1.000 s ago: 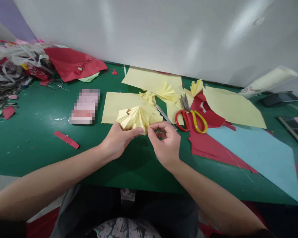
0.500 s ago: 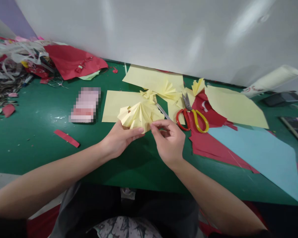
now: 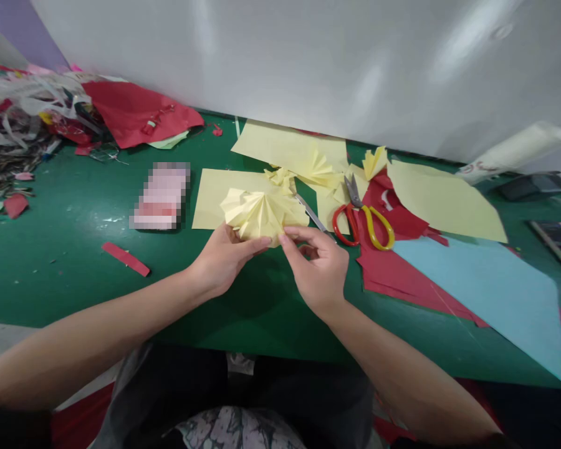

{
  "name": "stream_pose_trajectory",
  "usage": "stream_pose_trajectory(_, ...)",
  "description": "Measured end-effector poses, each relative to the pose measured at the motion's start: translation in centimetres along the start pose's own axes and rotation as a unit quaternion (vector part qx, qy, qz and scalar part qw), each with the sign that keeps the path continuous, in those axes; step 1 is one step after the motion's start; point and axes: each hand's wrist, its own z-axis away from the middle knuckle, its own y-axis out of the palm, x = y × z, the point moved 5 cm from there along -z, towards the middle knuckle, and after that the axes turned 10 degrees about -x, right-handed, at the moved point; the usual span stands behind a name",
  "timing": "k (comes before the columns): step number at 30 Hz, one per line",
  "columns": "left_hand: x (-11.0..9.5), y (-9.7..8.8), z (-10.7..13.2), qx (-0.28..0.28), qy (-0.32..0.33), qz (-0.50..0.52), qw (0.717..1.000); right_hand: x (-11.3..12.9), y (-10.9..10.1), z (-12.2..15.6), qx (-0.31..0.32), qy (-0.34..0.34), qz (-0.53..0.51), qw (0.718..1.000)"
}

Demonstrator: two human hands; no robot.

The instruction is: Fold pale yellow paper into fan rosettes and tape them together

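Observation:
A pleated yellow paper fan (image 3: 260, 213) is held just above the green table (image 3: 75, 249). My left hand (image 3: 224, 259) cups it from below, fingers closed on its lower edge. My right hand (image 3: 318, 268) pinches the fan's lower right corner between thumb and forefinger. A flat yellow sheet (image 3: 215, 196) lies under and behind the fan. Red-and-yellow-handled scissors (image 3: 362, 218) lie just right of my right hand, and a thin metal blade (image 3: 311, 215) lies between them and the fan.
More yellow sheets (image 3: 285, 146) and small folded yellow fans (image 3: 318, 169) lie behind. Red paper (image 3: 402, 274) and a light blue sheet (image 3: 490, 293) cover the right side. Red paper (image 3: 135, 115) and paper scraps (image 3: 14, 137) pile at far left. A red strip (image 3: 125, 260) lies near the left forearm.
Both hands have shifted slightly with the fan; the right thumb and forefinger have closed in on its lower corner. Nothing else on the table has moved.

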Motion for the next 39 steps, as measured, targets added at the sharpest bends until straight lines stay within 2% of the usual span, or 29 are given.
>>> stream_pose_trajectory(4, -0.3, 0.0, 0.0, -0.005, 0.060, -0.010, 0.998, -0.2, 0.2, 0.0, 0.017, 0.018, 0.016, 1.000)
stream_pose_trajectory(7, -0.3, 0.0, 0.1, -0.006, 0.081, -0.027, 0.996, -0.5, 0.5, 0.1, 0.035, 0.046, 0.004, 0.998)
stream_pose_trajectory(16, -0.4, -0.1, 0.1, -0.013, 0.086, -0.039, 0.995, -0.7, 0.9, 0.3, 0.070, 0.094, -0.060, 0.991)
stream_pose_trajectory(26, -0.4, -0.5, -0.1, -0.025, 0.104, -0.044, 0.993, -0.6, 0.9, 0.1, 0.084, 0.078, -0.053, 0.992)
stream_pose_trajectory(32, -0.3, -0.8, -0.3, -0.028, 0.112, -0.049, 0.992, -0.9, 1.4, 0.0, 0.117, 0.112, -0.063, 0.985)
stream_pose_trajectory(39, -0.5, -0.2, 0.1, -0.008, 0.095, -0.029, 0.995, -2.2, 1.4, -0.1, 0.077, 0.154, -0.098, 0.980)
